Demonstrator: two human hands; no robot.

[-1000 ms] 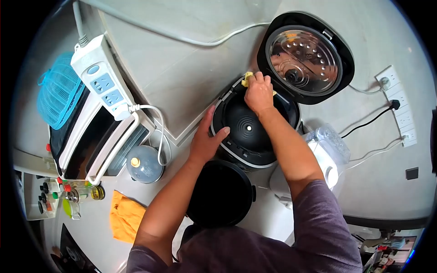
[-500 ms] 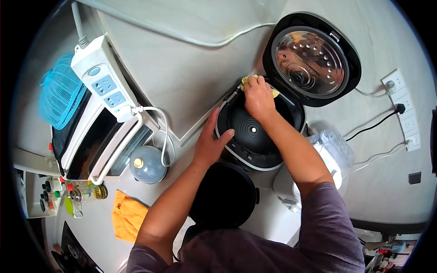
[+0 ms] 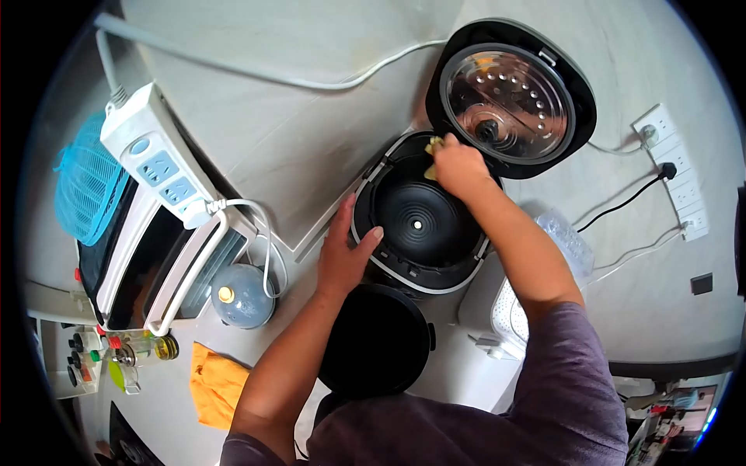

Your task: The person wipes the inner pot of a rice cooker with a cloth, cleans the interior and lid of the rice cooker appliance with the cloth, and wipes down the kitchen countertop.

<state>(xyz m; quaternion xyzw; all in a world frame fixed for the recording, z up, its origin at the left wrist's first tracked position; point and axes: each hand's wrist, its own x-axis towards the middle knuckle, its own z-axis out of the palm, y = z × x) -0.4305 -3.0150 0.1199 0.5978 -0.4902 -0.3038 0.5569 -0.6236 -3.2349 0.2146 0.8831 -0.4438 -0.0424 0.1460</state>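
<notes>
An open rice cooker [image 3: 423,278] stands before me, its dark inside bare down to the ringed heating plate [image 3: 420,208]. Its lid [image 3: 509,101] is tipped back, showing a shiny inner plate with holes. My right hand [image 3: 461,167] pinches a yellow cloth [image 3: 432,165] at the cooker's back edge, close to the hinge. Against the cooker's left side rests my left hand [image 3: 346,252], thumb and fingers spread along the outer wall. A black inner pot [image 3: 373,342] sits nearer to me, partly covered by my left forearm and shirt.
Left are a white power strip [image 3: 159,151], a toaster oven [image 3: 148,268], a blue mesh basket [image 3: 89,186], a grey round container [image 3: 243,299] and an orange cloth [image 3: 219,384]. A white appliance [image 3: 482,311] stands right of the cooker. Wall sockets [image 3: 674,171] with cords are farther right.
My right hand has moved the yellow cloth rightward along the cooker's back edge, toward the hinge. My left hand keeps its place on the side. The whole view has shifted slightly.
</notes>
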